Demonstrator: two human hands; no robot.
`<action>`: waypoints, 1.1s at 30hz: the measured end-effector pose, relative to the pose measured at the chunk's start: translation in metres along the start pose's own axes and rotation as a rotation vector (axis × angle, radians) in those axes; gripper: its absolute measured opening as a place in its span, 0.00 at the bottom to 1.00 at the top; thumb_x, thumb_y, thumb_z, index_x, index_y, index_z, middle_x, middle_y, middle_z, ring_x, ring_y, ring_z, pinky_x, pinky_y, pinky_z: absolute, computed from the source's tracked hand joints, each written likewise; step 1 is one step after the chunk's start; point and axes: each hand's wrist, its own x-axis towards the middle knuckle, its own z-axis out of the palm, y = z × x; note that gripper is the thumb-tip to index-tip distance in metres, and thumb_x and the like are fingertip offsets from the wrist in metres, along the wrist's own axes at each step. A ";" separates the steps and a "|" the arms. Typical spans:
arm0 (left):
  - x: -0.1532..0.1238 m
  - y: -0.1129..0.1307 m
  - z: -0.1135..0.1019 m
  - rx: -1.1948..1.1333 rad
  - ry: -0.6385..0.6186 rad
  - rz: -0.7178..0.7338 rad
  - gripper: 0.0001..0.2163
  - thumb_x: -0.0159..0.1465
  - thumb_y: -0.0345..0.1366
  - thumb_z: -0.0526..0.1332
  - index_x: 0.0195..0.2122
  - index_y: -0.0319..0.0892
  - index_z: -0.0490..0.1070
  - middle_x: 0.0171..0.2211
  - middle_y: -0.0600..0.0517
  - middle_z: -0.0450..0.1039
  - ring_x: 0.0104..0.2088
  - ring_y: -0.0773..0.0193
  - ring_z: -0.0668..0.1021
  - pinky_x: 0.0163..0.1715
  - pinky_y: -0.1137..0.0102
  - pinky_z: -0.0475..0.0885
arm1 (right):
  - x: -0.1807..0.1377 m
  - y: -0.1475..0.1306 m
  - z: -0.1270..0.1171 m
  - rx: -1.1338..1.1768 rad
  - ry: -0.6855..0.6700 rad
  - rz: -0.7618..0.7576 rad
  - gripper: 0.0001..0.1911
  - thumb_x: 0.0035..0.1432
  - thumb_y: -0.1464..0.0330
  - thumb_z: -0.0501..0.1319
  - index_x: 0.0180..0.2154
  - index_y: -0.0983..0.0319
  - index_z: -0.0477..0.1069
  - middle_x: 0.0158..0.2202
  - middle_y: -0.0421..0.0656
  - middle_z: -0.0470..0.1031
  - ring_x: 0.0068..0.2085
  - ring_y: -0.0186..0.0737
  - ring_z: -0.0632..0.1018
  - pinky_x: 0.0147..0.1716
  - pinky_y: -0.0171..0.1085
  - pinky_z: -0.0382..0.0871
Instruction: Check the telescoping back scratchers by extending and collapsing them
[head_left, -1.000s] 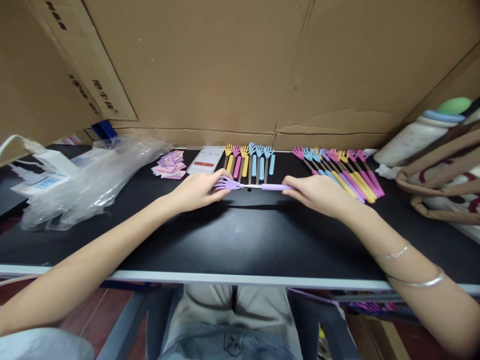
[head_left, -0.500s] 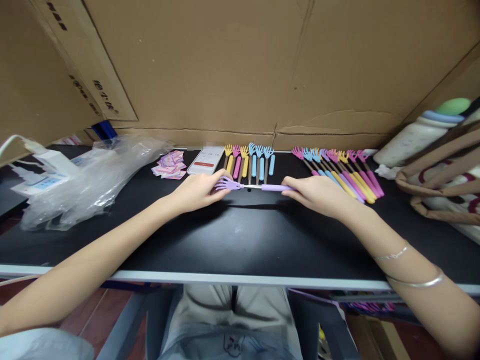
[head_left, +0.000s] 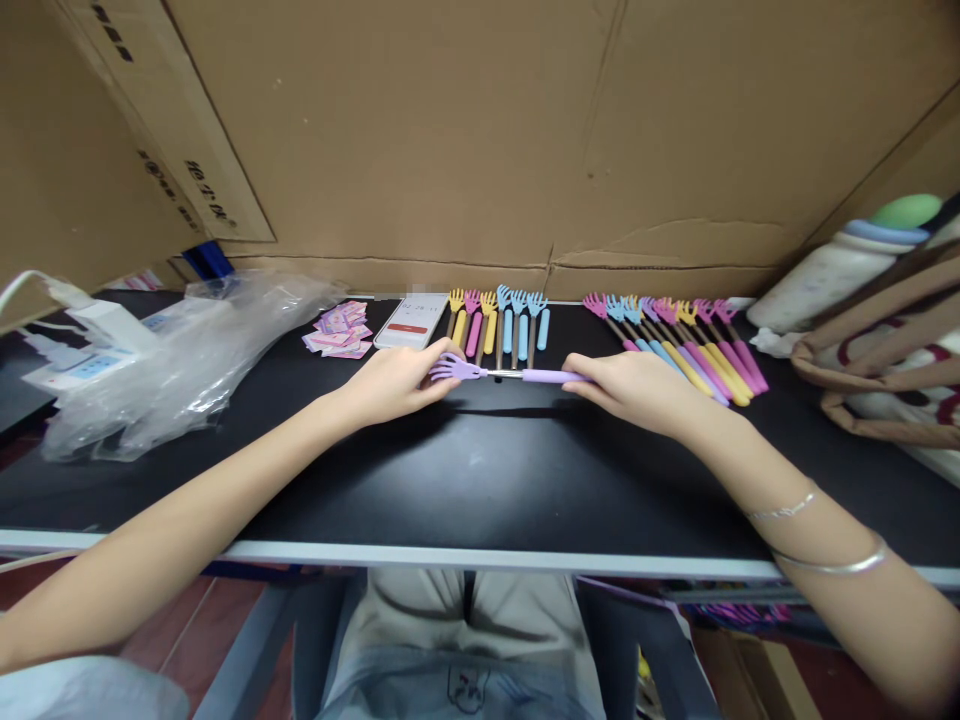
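Note:
A purple back scratcher [head_left: 502, 373] with a hand-shaped claw and a thin metal shaft lies crosswise over the black table [head_left: 480, 470]. My left hand [head_left: 401, 380] pinches its claw end. My right hand [head_left: 637, 385] is closed round its purple handle. Just behind stands a row of several short scratchers [head_left: 499, 322] in yellow, pink and blue. To the right lies a second, slanted row of several scratchers [head_left: 682, 342] in pink, blue, purple and yellow.
A white phone [head_left: 411, 320] and a heap of small pink cards [head_left: 339, 331] lie behind my left hand. Crumpled clear plastic bags [head_left: 180, 355] and a white charger [head_left: 90, 325] fill the left. Cardboard walls [head_left: 480, 130] close the back. A bottle [head_left: 832, 270] and a bag [head_left: 892, 370] stand at right.
My right hand has crept a little to the left along the handle. Otherwise nothing has moved.

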 end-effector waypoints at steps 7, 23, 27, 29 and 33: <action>0.000 -0.001 0.002 0.013 -0.003 0.004 0.16 0.66 0.46 0.52 0.51 0.45 0.65 0.28 0.53 0.74 0.27 0.60 0.76 0.26 0.73 0.62 | 0.001 -0.001 -0.001 -0.001 -0.020 0.001 0.17 0.68 0.58 0.45 0.38 0.59 0.67 0.26 0.41 0.75 0.25 0.39 0.74 0.23 0.34 0.49; 0.001 0.000 0.001 0.057 -0.019 -0.011 0.16 0.67 0.47 0.52 0.51 0.44 0.65 0.29 0.52 0.74 0.28 0.59 0.77 0.27 0.73 0.61 | 0.000 0.000 0.001 0.024 -0.013 -0.022 0.17 0.68 0.58 0.45 0.38 0.59 0.67 0.26 0.41 0.76 0.25 0.39 0.74 0.23 0.34 0.51; 0.000 0.001 0.001 0.103 -0.024 0.004 0.15 0.66 0.46 0.53 0.47 0.43 0.66 0.27 0.53 0.74 0.27 0.61 0.76 0.25 0.74 0.59 | 0.000 -0.001 0.000 0.022 -0.006 -0.023 0.16 0.68 0.58 0.46 0.38 0.59 0.67 0.26 0.41 0.75 0.25 0.39 0.74 0.24 0.34 0.52; 0.000 0.002 0.001 0.136 -0.063 0.071 0.12 0.65 0.45 0.55 0.43 0.44 0.67 0.26 0.54 0.74 0.26 0.62 0.76 0.25 0.74 0.58 | 0.000 -0.002 0.000 0.057 0.007 -0.041 0.16 0.68 0.58 0.47 0.37 0.59 0.67 0.27 0.41 0.75 0.25 0.38 0.74 0.24 0.33 0.53; -0.002 0.003 0.004 0.213 -0.106 0.214 0.09 0.67 0.42 0.54 0.37 0.43 0.68 0.26 0.53 0.74 0.26 0.63 0.76 0.24 0.73 0.56 | -0.001 -0.003 0.000 0.118 0.054 -0.072 0.16 0.68 0.59 0.47 0.37 0.59 0.67 0.27 0.41 0.75 0.26 0.38 0.74 0.25 0.33 0.55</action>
